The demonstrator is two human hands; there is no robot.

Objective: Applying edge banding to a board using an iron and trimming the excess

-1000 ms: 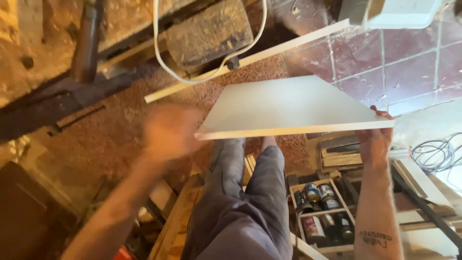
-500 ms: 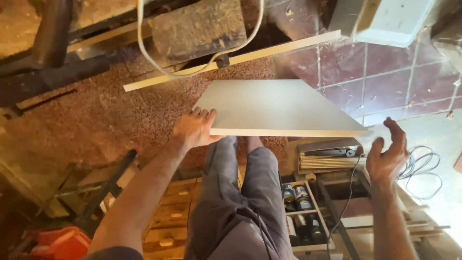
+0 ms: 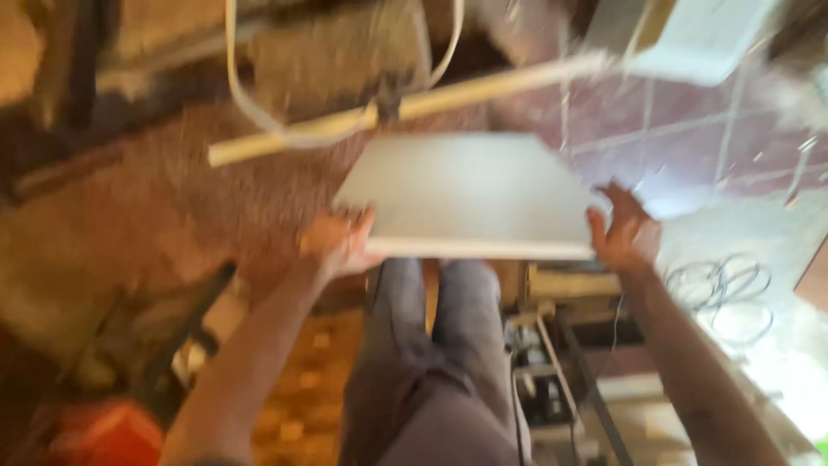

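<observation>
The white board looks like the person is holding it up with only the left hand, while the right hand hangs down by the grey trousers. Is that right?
Not quite. In the head view both hands hold the white board: the left hand grips its near left corner, and the right hand is up at its right edge, not hanging by the grey trousers.

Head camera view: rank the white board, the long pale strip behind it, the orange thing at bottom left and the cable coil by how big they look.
1. white board, largest by far.
2. long pale strip, long but thin.
3. orange thing and cable coil: look alike; blur and cropping prevent ranking.
</observation>
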